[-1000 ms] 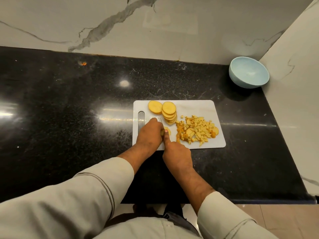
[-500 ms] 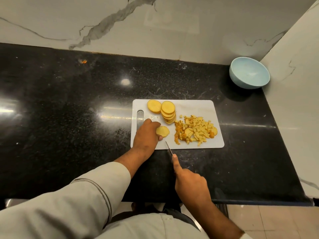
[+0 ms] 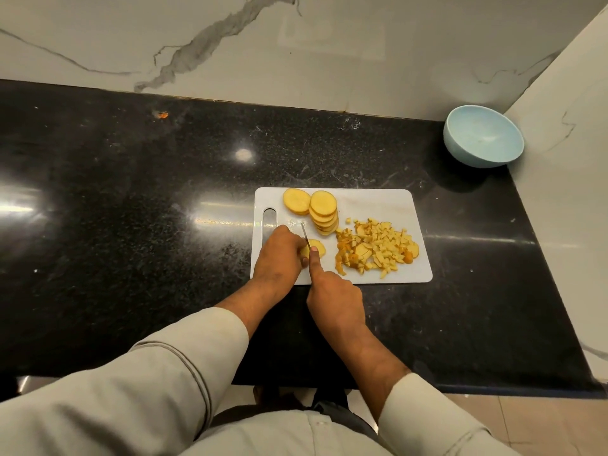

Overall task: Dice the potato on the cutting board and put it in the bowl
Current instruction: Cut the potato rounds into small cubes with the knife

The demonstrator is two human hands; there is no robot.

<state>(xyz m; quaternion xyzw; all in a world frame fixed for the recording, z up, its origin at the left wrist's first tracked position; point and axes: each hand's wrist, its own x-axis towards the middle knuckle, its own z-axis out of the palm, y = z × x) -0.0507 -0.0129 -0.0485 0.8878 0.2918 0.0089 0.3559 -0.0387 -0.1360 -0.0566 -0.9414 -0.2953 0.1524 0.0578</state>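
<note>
The right hand (image 3: 335, 297) grips a knife (image 3: 304, 236), index finger along the blade, over a potato slice (image 3: 317, 247) that the left hand (image 3: 278, 255) holds with curled fingers near the cutting board (image 3: 378, 199)'s front-left corner; stacked slices (image 3: 324, 212) lie at its back edge, dice (image 3: 378, 248) on its right half; the bowl (image 3: 483, 139) stands in the bench's back-right corner

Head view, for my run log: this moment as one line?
left hand holds slice | right hand cuts with knife | board: stack, dice | bowl apart

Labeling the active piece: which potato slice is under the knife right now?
The lone potato slice near the cutting board's front edge, held by the left hand, with the knife across it. The other slices lie untouched: one stack and a single slice beside it.
</note>
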